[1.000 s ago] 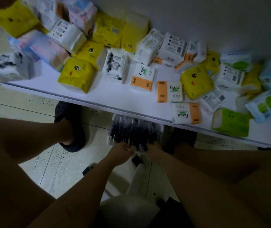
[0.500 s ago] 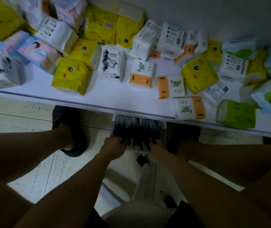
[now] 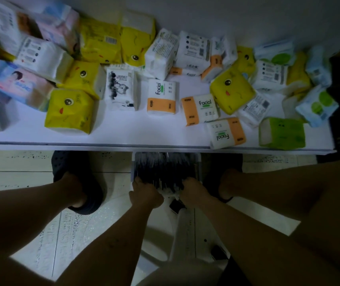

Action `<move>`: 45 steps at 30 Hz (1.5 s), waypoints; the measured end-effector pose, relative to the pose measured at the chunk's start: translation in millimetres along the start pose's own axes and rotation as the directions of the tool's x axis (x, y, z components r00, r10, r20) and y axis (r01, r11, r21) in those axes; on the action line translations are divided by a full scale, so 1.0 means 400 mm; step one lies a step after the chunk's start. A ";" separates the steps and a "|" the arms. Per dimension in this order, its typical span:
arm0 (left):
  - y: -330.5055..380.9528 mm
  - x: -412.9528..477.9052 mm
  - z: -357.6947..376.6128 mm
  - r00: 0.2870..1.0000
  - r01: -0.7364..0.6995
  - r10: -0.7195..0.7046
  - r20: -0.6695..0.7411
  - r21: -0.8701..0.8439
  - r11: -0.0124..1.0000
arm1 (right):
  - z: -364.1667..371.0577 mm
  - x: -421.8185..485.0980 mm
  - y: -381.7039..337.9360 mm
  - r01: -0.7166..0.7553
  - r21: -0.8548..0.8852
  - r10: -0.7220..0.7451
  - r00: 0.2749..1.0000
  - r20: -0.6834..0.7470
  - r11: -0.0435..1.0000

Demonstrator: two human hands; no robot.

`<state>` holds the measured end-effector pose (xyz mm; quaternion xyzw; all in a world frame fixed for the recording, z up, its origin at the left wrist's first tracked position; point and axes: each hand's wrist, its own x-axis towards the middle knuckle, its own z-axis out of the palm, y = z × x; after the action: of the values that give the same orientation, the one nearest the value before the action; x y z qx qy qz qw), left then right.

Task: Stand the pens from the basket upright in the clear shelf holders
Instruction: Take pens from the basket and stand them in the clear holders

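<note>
Head view puts the pens [image 3: 165, 172] at your 12 o'clock, packed in a pale container [image 3: 198, 168] below the shelf edge [image 3: 82, 144], shafts running 12-to-6, left hand [image 3: 145, 196] and right hand [image 3: 194, 188] equally near, fingers curled at their near ends, grip unclear.

Head camera, looking steeply down, near hands [image 3: 166, 189].

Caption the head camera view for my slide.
Left hand and right hand at a clear holder of dark pens below a shelf of tissue packs.
</note>
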<state>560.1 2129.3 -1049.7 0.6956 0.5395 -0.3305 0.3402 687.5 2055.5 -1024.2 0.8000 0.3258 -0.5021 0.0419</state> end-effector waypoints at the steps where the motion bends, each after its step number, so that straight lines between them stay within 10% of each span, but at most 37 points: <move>1: 0.004 -0.003 -0.001 1.000 0.014 -0.014 -0.003 -0.022 1.000 | -0.005 -0.003 -0.004 -0.011 0.030 0.013 0.998 -0.063 0.999; 12: 0.000 0.008 -0.019 1.000 0.018 -0.016 0.015 -0.154 0.988 | -0.060 -0.029 -0.011 -0.075 0.208 0.151 0.913 -0.379 0.975; 29: 0.010 -0.023 -0.028 0.988 0.047 -0.132 -0.081 -0.652 0.757 | -0.090 -0.081 -0.004 -0.053 0.275 0.158 0.913 -0.375 0.960; 40: 0.023 -0.206 -0.115 0.938 -0.322 0.184 -0.295 -0.537 0.780 | -0.097 -0.203 -0.025 0.126 0.237 -0.080 0.977 -0.197 0.963; 45: 0.016 -0.299 -0.190 0.877 -0.463 0.205 -0.435 -0.649 0.604 | -0.123 -0.282 -0.072 0.237 0.505 -0.182 0.971 -0.156 0.830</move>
<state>549.7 2128.3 -908.2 0.6312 0.5310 0.1022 0.5561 677.4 2043.3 -898.7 0.7653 0.2653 -0.5316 -0.2479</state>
